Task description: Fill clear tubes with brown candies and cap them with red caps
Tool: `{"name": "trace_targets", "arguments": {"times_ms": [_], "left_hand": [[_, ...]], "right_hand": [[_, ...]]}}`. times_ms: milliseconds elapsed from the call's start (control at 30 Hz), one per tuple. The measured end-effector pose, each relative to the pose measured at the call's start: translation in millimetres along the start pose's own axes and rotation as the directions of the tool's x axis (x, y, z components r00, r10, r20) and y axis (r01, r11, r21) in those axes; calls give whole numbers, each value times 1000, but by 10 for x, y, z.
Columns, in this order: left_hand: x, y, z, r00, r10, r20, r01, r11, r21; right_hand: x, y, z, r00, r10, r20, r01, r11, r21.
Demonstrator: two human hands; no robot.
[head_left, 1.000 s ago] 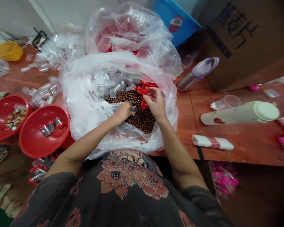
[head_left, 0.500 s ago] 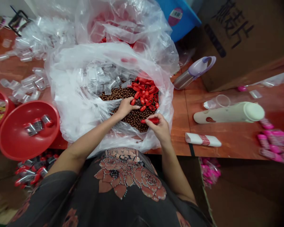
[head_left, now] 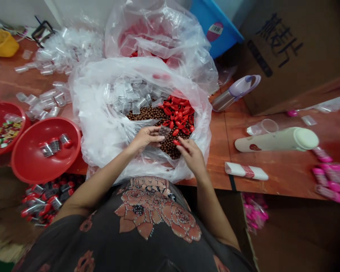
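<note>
A clear plastic cup (head_left: pixel 164 131) is held between the thumb and fingers of the left hand (head_left: pixel 146 139), above brown beads (head_left: pixel 147 113) in a white plastic bag (head_left: pixel 92 113). A small red piece (head_left: pixel 176 142) is pinched at the fingertips of the right hand (head_left: pixel 193 155), near the cup. Because so little of it is grasped, the piece could be dropped among the loose red parts (head_left: pixel 181 113); the thin cup could be bent by a hard squeeze, and beads could be spilled if the slack bag is tugged by a forearm
</note>
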State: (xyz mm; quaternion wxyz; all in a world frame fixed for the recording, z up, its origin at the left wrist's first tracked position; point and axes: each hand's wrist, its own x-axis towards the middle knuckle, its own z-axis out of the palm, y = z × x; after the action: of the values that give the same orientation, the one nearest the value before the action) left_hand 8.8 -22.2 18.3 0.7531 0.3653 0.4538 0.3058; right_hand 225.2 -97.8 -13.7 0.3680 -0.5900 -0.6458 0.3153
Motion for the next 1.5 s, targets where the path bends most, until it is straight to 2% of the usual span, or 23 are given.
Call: {"name": "trace_targets", "arguments": {"times_ms": [67, 100, 267, 333, 433, 500, 567, 667, 733, 800, 967, 1067, 1133, 1267, 1367, 1500], "left_hand": [[-126, -23, 15, 999, 32, 4, -32, 998, 47], [-178, -38, 24, 999, 47, 4, -47, 996, 79], [-318, -105, 55, 993, 119, -14, -113, 973, 202], [-340, -121, 51, 992, 128, -14, -122, 971, 204], [-363, -154, 32, 992, 128, 7, -127, 975, 183], [-378, -185, 18, 993, 111, 37, -116, 977, 181], [-393, -219, 7, 994, 95, 61, -106, 975, 197], [-415, -256, -3, 995, 78, 62, -90, 973, 214], [-426, -269, -3, 996, 68, 59, -78, 976, 202], [-436, -274, 0, 996, 70, 56, -79, 980, 182], [-454, -277, 6, 995, 97, 34, -101, 986, 130], [-462, -278, 2, 996, 82, 39, -86, 990, 115], [-466, -274, 2, 997, 60, 55, -66, 991, 114], [-475, -248, 22, 996, 54, 77, -61, 994, 95], [-489, -223, 47, 994, 82, 78, -90, 992, 94], [-512, -204, 80, 992, 123, 19, -124, 986, 112]], "right_hand": [[57, -108, -2, 991, 61, -122, -38, 982, 183], [88, -173, 3, 986, 75, -146, -37, 967, 250], [173, -406, 94, 993, 94, -70, -55, 904, 425], [180, -423, 135, 984, 173, -42, -121, 824, 553], [198, -414, 158, 958, 287, 22, -204, 624, 755], [218, -413, 148, 947, 314, 72, -234, 516, 824], [235, -419, 132, 939, 325, 109, -255, 449, 856], [249, -417, 121, 932, 331, 148, -283, 409, 868], [253, -397, 125, 929, 338, 151, -294, 429, 854], [254, -369, 133, 930, 338, 144, -304, 488, 818], [220, -373, 152, 944, 315, 101, -308, 727, 614], [159, -433, 169, 977, 203, 64, -209, 859, 467], [120, -466, 181, 990, 104, 98, -134, 916, 378], [79, -486, 192, 977, -45, 208, -18, 956, 294], [66, -497, 186, 981, -65, 185, 21, 973, 231], [39, -506, 178, 977, -105, 184, 82, 988, 130]]}}
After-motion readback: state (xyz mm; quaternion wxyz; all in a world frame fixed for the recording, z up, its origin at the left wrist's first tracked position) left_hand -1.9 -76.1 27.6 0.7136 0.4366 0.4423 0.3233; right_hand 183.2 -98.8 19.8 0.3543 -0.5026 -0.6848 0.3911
